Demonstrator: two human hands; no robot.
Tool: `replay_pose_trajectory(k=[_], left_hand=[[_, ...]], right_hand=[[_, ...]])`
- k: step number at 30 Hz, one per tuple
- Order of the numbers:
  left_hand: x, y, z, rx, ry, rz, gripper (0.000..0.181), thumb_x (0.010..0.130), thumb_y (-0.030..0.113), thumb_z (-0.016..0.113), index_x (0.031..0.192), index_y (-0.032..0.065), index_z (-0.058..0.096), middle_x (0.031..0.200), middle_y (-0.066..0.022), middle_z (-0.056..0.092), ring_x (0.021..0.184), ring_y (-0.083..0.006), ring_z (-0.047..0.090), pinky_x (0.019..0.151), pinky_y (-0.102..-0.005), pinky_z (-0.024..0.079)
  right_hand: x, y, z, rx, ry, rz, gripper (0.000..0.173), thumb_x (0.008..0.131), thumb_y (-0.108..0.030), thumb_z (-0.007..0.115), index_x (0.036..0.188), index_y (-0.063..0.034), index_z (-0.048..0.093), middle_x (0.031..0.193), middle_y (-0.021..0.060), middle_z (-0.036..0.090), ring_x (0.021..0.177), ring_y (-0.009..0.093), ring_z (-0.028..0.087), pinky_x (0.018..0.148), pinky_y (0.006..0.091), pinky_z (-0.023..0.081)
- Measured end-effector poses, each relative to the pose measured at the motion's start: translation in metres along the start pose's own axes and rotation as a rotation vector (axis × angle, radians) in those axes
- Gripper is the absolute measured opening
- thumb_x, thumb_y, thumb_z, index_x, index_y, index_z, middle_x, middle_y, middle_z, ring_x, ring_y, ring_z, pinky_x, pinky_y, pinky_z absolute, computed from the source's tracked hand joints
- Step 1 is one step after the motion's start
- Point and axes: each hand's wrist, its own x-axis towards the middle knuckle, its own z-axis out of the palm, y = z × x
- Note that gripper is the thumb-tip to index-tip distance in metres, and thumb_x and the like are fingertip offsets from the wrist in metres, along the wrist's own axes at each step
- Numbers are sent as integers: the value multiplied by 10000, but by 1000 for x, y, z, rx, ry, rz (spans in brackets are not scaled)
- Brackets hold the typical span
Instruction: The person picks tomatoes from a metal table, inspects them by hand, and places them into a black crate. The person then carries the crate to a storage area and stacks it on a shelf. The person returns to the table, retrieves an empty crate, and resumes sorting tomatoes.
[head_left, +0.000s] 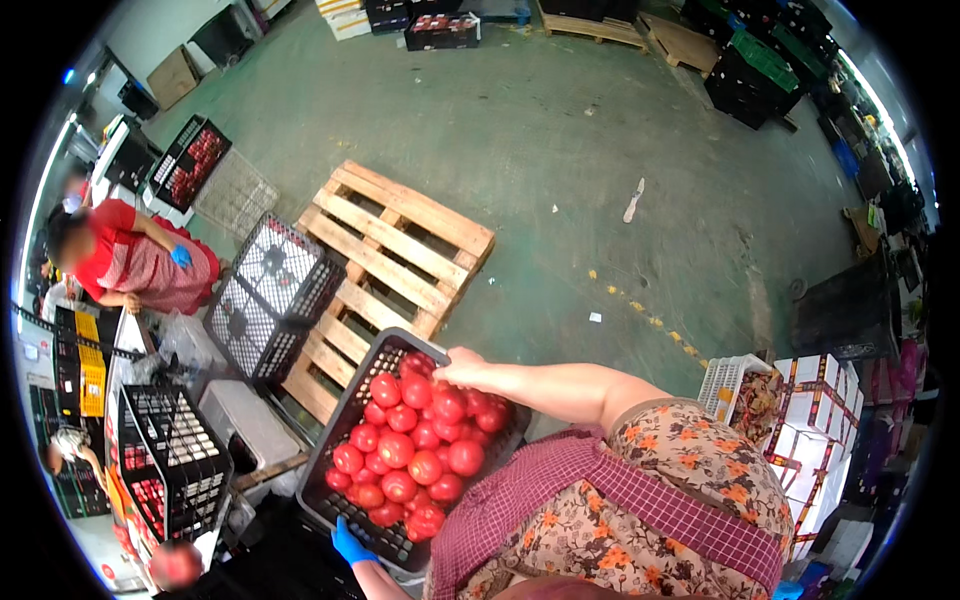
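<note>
A black plastic crate (315, 457) full of red tomatoes (396, 448) is held tilted in front of my body. My right hand (459, 366), which looks bare, grips its rim at the far right corner. At the opposite side my left hand (351, 541), in a blue glove, is closed on the crate's edge; the crate wall partly hides its fingers. Just beyond the crate, a wooden pallet (442, 277) lies on the green floor. On the pallet's left side stand black mesh crates (274, 262).
A person in a red top (142, 255) stands at the left beside a worktable. Another black crate (176, 457) is on that table, near a grey plastic bin (251, 424). White boxes (817, 435) are stacked at the right. More pallets (592, 28) and stacked crates (754, 82) line the back.
</note>
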Motion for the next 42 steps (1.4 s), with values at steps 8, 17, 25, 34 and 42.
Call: replay_pose_trajectory(k=[8, 17, 25, 34, 42], left_hand=[[-123, 56, 86, 93, 38, 121, 258, 890, 234, 598, 1078, 57, 619, 857, -39, 592, 703, -162, 549, 605, -306, 462], [-238, 109, 296, 54, 8, 284, 331, 892, 186, 622, 1193, 50, 595, 999, -49, 620, 825, -182, 576, 717, -344, 503], [-243, 170, 485, -76, -143, 411, 319, 889, 186, 612, 1117, -36, 585, 1043, -126, 642, 856, -202, 618, 763, -344, 527], [-210, 274, 774, -46, -369, 432, 160, 901, 179, 608, 987, 44, 603, 839, -33, 619, 728, -158, 606, 617, -297, 496], [-237, 407, 1042, 30, -528, 518, 183, 909, 159, 601, 1023, 16, 612, 872, -25, 631, 713, -116, 584, 625, -274, 479]], right_hand=[[-13, -1, -115, 29, -48, 10, 350, 743, -340, 688, 840, -8, 638, 662, 91, 629, 584, 200, 610, 558, 342, 485], [42, -14, -323, 116, 99, -122, 284, 746, -274, 673, 865, -21, 623, 706, 70, 634, 625, 167, 596, 578, 313, 481], [116, -61, -512, 308, 145, -241, 269, 762, -257, 671, 867, -17, 610, 752, 73, 620, 649, 161, 584, 578, 312, 473], [224, -125, -727, 396, 329, -189, 332, 786, -251, 677, 979, 9, 606, 733, 59, 608, 597, 125, 543, 530, 271, 451], [305, -182, -903, 544, 495, -160, 214, 815, -227, 658, 887, -47, 569, 679, 16, 546, 545, 91, 483, 479, 244, 394]])
